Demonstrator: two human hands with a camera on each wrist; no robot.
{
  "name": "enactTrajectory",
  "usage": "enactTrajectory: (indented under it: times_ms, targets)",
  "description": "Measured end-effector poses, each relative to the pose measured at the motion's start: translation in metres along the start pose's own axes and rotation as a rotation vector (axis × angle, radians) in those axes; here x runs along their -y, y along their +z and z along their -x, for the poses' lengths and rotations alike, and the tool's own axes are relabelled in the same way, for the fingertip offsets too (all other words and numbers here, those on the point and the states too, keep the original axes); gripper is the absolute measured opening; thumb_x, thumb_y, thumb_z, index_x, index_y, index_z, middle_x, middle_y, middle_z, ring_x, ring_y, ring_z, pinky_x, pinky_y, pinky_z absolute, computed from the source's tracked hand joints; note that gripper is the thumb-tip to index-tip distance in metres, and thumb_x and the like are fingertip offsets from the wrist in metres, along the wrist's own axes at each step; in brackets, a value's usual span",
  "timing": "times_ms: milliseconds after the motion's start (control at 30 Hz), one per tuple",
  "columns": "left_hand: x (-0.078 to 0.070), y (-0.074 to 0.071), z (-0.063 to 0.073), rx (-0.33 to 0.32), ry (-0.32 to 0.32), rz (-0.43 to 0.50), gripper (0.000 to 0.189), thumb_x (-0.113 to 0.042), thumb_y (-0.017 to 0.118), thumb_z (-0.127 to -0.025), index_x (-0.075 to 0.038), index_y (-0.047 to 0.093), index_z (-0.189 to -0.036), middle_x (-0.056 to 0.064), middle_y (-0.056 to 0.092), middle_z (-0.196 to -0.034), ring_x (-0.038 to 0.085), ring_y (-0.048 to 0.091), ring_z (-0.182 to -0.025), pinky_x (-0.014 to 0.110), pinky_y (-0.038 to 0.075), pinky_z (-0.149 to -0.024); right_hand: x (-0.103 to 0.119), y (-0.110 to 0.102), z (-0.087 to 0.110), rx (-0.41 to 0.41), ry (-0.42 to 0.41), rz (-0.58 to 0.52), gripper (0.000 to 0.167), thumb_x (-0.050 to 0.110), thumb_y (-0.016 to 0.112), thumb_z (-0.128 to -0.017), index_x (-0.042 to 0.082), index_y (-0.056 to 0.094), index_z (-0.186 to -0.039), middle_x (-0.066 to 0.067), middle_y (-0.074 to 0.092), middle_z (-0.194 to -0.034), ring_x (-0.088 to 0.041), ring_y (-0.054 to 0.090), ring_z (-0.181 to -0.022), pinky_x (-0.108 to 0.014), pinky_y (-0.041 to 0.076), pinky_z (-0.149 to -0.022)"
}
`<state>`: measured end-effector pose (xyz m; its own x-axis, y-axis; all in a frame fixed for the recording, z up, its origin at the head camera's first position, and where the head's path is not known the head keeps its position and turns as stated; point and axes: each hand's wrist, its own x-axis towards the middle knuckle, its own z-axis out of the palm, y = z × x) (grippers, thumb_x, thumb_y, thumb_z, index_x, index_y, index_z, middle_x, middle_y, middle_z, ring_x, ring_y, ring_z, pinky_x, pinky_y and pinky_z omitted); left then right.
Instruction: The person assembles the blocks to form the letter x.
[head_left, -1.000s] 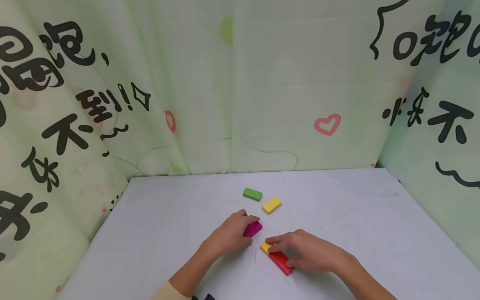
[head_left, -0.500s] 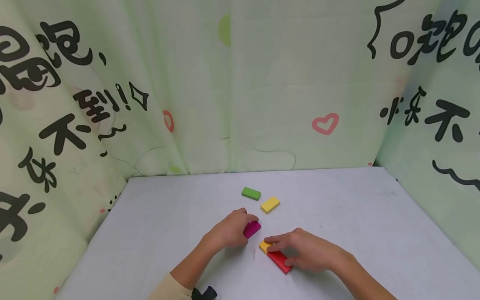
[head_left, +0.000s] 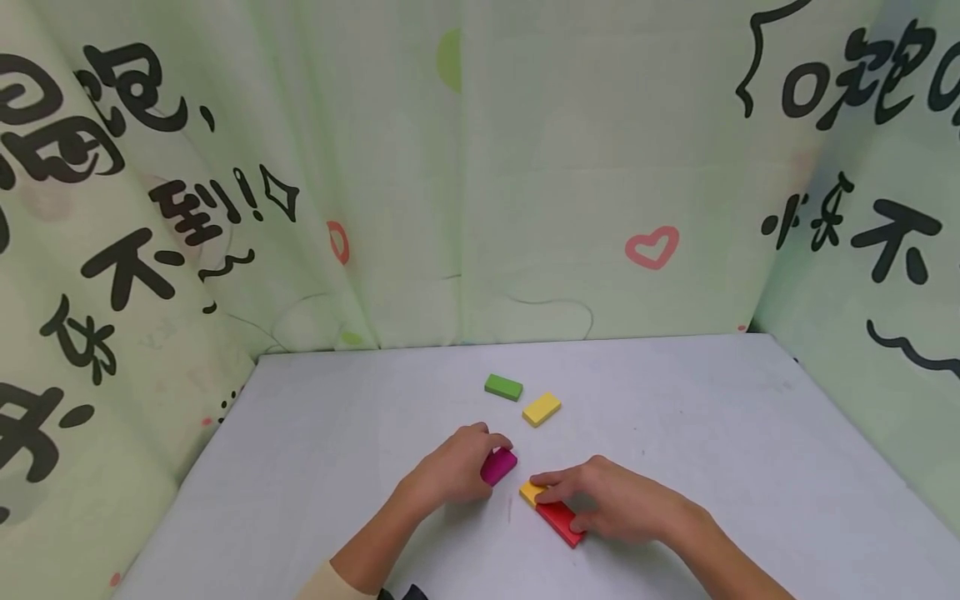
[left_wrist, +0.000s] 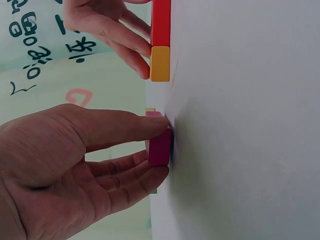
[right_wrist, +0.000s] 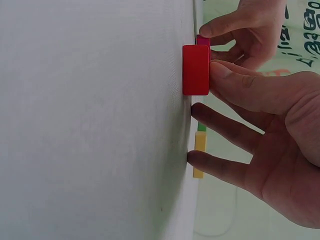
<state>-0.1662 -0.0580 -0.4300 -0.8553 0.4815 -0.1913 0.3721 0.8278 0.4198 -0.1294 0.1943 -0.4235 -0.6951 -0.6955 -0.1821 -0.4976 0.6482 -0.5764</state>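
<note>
My left hand pinches a magenta block between thumb and fingers, close over the white table. The left wrist view shows the thumb on one side of this magenta block and the fingertips on the other. To the right, an orange block and a red block lie end to end in one slanting row. My right hand rests over that row, forefinger by the orange block and thumb on the red one. In the right wrist view, two straight fingers reach past the red block to the tabletop.
A yellow block and a green block lie farther back on the white table. Pale green curtains with dark lettering surround the table at the back and sides.
My left hand has shifted slightly left and nearer to me, bringing the magenta block with it. The right hand and the orange and red blocks stay in place.
</note>
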Motion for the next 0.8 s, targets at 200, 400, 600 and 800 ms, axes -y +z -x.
enactTrajectory:
  times_ms: [200, 400, 600, 800]
  targets:
    - [0.001, -0.002, 0.012, -0.001, 0.018, 0.008, 0.056, -0.012, 0.087, -0.081, -0.018, 0.069, -0.133, 0.001, 0.063, -0.115, 0.012, 0.057, -0.103, 0.024, 0.058, -0.077, 0.001, 0.0, 0.0, -0.002, -0.004, 0.011, 0.049, 0.006, 0.076, -0.091, 0.023, 0.071, -0.137, 0.011, 0.062, -0.147, -0.022, 0.061, -0.135, -0.029, 0.056, -0.1]
    - [-0.002, -0.003, 0.022, 0.012, 0.027, 0.021, 0.055, -0.012, 0.087, -0.082, -0.019, 0.068, -0.133, -0.002, 0.064, -0.117, 0.012, 0.057, -0.106, 0.024, 0.058, -0.078, 0.002, -0.001, 0.0, -0.002, 0.017, 0.014, 0.05, 0.007, 0.076, -0.091, 0.024, 0.07, -0.138, 0.014, 0.06, -0.148, -0.023, 0.059, -0.137, -0.028, 0.056, -0.099]
    - [-0.008, -0.001, 0.028, 0.032, 0.012, 0.007, 0.057, -0.014, 0.089, -0.081, -0.02, 0.068, -0.133, -0.003, 0.065, -0.12, 0.013, 0.057, -0.109, 0.025, 0.059, -0.08, 0.002, -0.002, 0.0, -0.007, 0.004, 0.008, 0.05, 0.005, 0.075, -0.091, 0.023, 0.07, -0.138, 0.012, 0.061, -0.148, -0.024, 0.06, -0.137, -0.027, 0.056, -0.099]
    - [-0.01, 0.001, 0.038, 0.037, 0.045, -0.01, 0.053, -0.012, 0.086, -0.083, -0.018, 0.069, -0.132, -0.005, 0.066, -0.12, 0.011, 0.058, -0.107, 0.021, 0.056, -0.079, 0.0, 0.0, 0.0, -0.013, -0.01, 0.015, 0.051, 0.006, 0.075, -0.091, 0.024, 0.07, -0.138, 0.013, 0.06, -0.148, -0.023, 0.06, -0.137, -0.029, 0.055, -0.101]
